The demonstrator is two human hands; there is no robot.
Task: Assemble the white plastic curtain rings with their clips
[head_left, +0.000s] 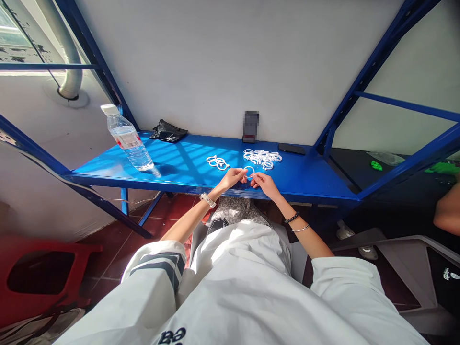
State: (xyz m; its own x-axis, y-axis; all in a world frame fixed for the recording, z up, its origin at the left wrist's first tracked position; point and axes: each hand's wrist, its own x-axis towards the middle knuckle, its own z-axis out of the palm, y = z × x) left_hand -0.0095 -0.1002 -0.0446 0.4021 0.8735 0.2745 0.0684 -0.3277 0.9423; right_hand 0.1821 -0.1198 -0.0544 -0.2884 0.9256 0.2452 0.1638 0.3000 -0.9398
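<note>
Near the front edge of the blue table (305, 177), a thin white ring (251, 167) is held between my two hands. My left hand (233, 178) pinches its left side, while the fingers of my right hand (265, 183) close on its right side. Just beyond my right hand lies a heap of similar white rings (262, 157), some with small knobs. A smaller group of several white rings (217, 163) rests ahead of my left hand. Whether the held ring is joined or has loose ends is too small to tell.
A water bottle (129, 139) stands on the left of the table. Behind are a crumpled black plastic bag (167, 131), an upright dark device (250, 127) against the wall and a flat black phone (291, 149). Blue frame posts flank the table; another person's arm (447, 211) shows at right.
</note>
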